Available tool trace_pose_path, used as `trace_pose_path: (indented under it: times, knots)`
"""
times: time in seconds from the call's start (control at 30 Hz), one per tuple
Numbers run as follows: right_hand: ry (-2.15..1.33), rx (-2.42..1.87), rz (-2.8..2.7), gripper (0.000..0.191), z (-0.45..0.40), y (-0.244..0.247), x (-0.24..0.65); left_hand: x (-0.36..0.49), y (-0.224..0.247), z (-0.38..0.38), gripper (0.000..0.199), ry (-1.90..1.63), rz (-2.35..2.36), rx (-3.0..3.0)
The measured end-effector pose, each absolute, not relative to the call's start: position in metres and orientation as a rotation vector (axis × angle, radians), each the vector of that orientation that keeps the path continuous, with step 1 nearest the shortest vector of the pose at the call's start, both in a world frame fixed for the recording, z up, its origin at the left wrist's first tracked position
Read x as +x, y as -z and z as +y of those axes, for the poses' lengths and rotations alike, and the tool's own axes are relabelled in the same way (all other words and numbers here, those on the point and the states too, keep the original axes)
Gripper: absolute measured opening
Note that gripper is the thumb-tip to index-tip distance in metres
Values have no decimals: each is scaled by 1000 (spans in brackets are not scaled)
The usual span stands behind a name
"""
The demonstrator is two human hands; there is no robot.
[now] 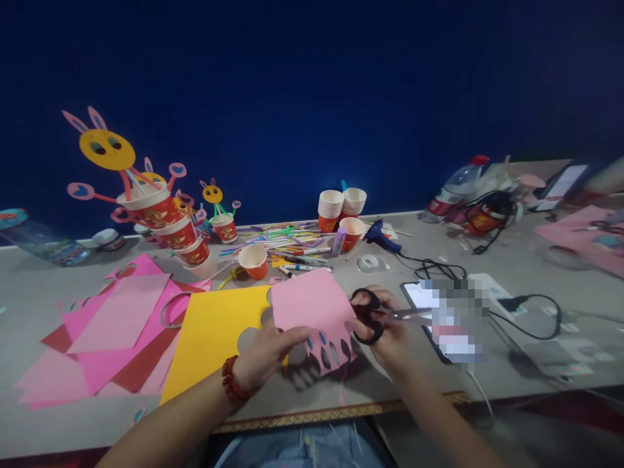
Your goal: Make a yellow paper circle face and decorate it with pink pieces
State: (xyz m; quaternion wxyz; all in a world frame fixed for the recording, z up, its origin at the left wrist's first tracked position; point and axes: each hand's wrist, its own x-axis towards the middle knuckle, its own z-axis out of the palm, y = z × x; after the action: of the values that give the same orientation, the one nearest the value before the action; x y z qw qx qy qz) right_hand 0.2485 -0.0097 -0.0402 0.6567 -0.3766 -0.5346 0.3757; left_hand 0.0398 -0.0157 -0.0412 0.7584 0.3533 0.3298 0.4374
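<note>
My left hand (267,351) is closed on a sheet of pink paper (312,296), its thumb on top. Small pink pieces with blue ovals (316,339) show by the thumb tip. Along the sheet's near edge run several cut-out notches with narrow strips between them. My right hand (390,341) is closed around black-handled scissors (374,315) at the sheet's right side, with the blades pointing right, away from the paper. Whether its fingers also grip the sheet, I cannot tell. Partly under the pink sheet lies yellow paper (209,331) with round holes cut along its edge.
Stacked pink and red papers (121,312) lie left, below paper-cup bunny figures (160,214). Behind my hands are pens and coloured sticks (287,240), paper cups (330,208) and a blue glue gun (383,237). A phone (424,305) and cables lie right; a bottle (453,188) stands behind.
</note>
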Motion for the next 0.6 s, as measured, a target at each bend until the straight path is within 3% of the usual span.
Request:
trace_pose_path:
  times: [0.37,0.6]
  knots:
    - [-924,-1127,-1245,30,-43,69,262,26,55,-9,25,-1232,1065,1204]
    - [-1554,-1150,-1428,36,-100,82,250,26,69,-6,26,-1437,1111,1037]
